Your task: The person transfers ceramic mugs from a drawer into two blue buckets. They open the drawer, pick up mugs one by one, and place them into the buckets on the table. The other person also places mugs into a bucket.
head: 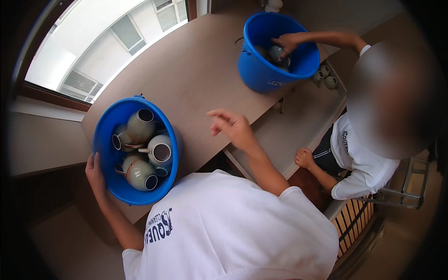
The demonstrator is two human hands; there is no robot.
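Observation:
A blue plastic bucket (135, 201) stands on the tabletop in front of me at the left. Several glazed ceramic mugs (140, 171) are piled inside it, grey-green with pale-rimmed round ends, and some handles show. My left hand (94, 171) lies against the bucket's outer left side, its fingers extended close to the rim. To the right of the bucket, my right hand (232, 127) is held over the tabletop with nothing in it. Its fingers are apart and partly bent.
A co-worker's hand (288, 43) reaches into a second blue bucket (259, 71) and touches a mug (277, 54) there. More mugs (330, 82) sit in a pulled-out drawer (290, 120) below the tabletop (196, 84). A window (122, 38) borders the far left; a metal ladder (406, 185) is at right.

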